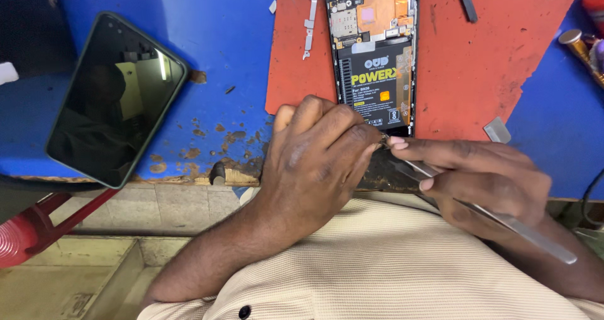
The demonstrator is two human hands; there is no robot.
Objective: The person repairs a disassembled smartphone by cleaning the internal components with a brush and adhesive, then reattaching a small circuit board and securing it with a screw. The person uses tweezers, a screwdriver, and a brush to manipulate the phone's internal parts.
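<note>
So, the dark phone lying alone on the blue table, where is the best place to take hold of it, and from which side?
Grip the dark phone across its two long edges, coming from above. It lies flat and tilted with its glass up, clear of other things, so probably only those thin sides give purchase.

A dark phone back cover [116,100] lies tilted on the worn blue bench [233,49]. A thin metal bracket [310,18] rests on the red mat [503,62], and a small grey tab [497,130] sits at the mat's lower edge.

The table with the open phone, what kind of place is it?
Probably a phone repair bench. An opened phone lies on a red mat, the right hand holds metal tweezers, and a loose phone back cover lies nearby.
</note>
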